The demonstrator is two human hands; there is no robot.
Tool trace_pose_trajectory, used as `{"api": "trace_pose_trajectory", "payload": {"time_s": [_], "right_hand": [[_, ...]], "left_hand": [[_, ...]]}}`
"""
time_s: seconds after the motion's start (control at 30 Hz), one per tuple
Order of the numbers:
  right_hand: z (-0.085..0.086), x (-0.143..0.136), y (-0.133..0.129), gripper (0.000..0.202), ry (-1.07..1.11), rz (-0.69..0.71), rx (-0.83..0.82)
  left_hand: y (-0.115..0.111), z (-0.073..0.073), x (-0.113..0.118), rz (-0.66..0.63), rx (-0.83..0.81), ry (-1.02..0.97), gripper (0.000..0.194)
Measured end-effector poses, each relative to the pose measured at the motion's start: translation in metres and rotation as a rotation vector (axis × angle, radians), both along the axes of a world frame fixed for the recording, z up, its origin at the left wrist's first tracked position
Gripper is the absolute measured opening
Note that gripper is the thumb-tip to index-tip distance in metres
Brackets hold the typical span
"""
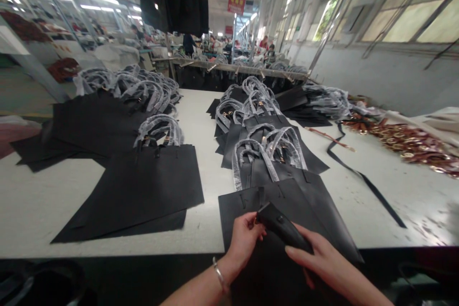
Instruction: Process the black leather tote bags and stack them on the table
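Observation:
My right hand [315,253] is wrapped round a long, curved black piece [283,227], which looks like folded leather with a small round stud near its upper end. At that end, the thumb and fingers of my left hand [247,236] are closed in a pinch, with a small gold glint between them. Both hands are above a flat black bag panel [233,205] with slits near its top edge, at the table's front edge. Just behind it lie black bags [308,181] with plastic-wrapped handles [256,150], overlapping in a row.
To the left on the white table [201,129] lie more black bags [150,186] and a larger pile [96,124]. A loose black strap [366,181] and brown straps with gold rings [412,146] lie right. Bags hang from a rack [174,5]; people work farther back.

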State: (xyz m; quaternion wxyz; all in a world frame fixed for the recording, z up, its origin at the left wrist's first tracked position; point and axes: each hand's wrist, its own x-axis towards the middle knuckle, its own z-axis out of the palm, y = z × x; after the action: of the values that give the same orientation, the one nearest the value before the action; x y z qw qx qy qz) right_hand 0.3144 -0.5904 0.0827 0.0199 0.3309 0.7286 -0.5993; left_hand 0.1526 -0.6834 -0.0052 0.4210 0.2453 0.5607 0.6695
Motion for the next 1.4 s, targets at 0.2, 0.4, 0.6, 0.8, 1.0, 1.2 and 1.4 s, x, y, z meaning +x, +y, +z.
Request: {"api": "trace_pose_trajectory", "payload": {"time_s": [0.2,0.4,0.6,0.8,1.0,1.2,1.4], "right_hand": [[-0.009,-0.002,0.001,0.063,-0.017,-0.065,0.074],[-0.005,-0.016,0.008,0.061,-0.062,-0.039,0.166],[0.001,-0.047,-0.005,0.045,-0.143,0.167,0.124],[0.001,-0.084,0.002,0.02,-0.202,0.223,0.087],[0.007,-0.094,0.011,0.018,-0.267,0.242,0.014],[0.0,-0.09,0.009,0.023,-0.252,0.229,0.046],[-0.003,-0.08,0.005,0.048,-0.127,0.196,0.327]], "left_hand": [[0.004,-0.003,-0.005,-0.086,-0.03,-0.048,0.011],[-0.001,0.012,-0.06,0.227,0.249,-0.515,0.034],[-0.024,-0.03,-0.071,0.399,-0.091,0.248,0.031],[-0.03,-0.037,-0.049,0.329,-0.106,0.73,0.049],[-0.028,-0.038,-0.047,0.27,-0.265,0.912,0.058],[-0.025,-0.039,-0.05,0.198,-0.375,0.942,0.06],[-0.02,-0.027,-0.058,0.118,-0.52,0.967,0.061]]}}
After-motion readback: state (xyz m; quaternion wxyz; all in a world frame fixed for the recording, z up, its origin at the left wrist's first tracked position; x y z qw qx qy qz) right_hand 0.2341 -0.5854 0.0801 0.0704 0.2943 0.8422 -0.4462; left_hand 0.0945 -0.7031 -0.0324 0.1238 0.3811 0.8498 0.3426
